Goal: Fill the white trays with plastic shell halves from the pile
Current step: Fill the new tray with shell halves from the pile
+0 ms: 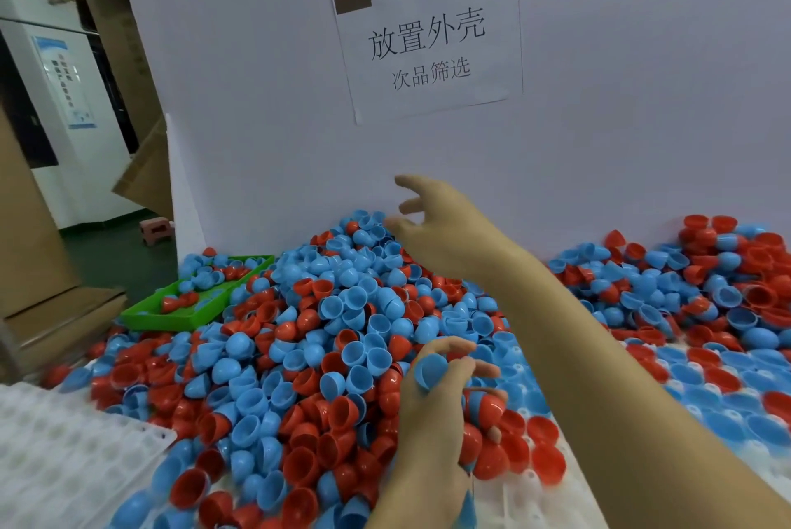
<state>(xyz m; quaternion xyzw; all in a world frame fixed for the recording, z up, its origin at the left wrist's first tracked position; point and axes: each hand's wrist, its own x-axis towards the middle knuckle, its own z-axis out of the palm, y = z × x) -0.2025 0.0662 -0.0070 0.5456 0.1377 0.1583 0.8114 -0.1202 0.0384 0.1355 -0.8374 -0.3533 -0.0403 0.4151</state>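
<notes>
A big pile of blue and red plastic shell halves (325, 340) covers the table. My left hand (432, 413) is at the lower middle and grips a blue shell half (430, 370) between thumb and fingers, with a red shell half (486, 406) held lower in the same hand. My right hand (432, 220) reaches far over the top of the pile near the white wall, fingers spread and holding nothing. One white tray (55, 455) lies at the lower left with bare pockets. Another white tray (535, 481), at the lower right under my right arm, holds red and blue halves.
A green tray (141, 316) with a few shells sits at the pile's left edge. A white board (599, 143) with a paper sign stands behind the pile. Cardboard boxes (30, 229) stand at the left, with a small pink stool (156, 229) on the floor.
</notes>
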